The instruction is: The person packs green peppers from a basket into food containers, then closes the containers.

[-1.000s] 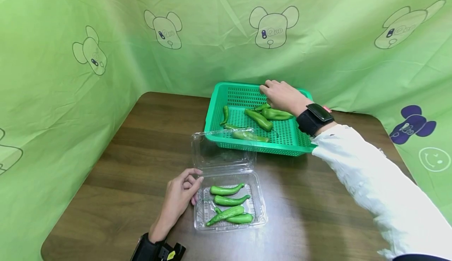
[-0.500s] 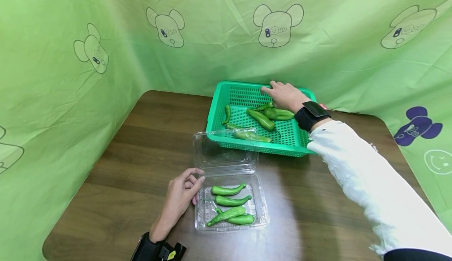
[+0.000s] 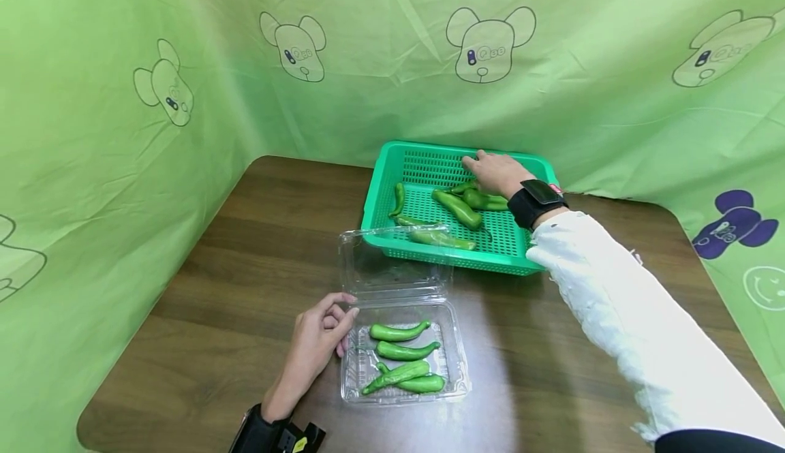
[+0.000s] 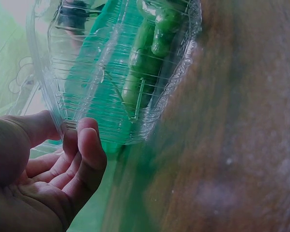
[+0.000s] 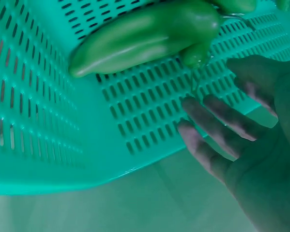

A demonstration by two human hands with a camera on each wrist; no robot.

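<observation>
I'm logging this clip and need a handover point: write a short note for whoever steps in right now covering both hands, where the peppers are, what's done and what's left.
Left hand: fingers loosely curled, touching the left edge of the clear clamshell box; grips nothing.
Right hand: open, reaching into the green basket near a pepper; holds nothing.
Done: four peppers lie in the box, lid open.
Left: about five peppers remain in the basket; lid not yet closed.
</observation>
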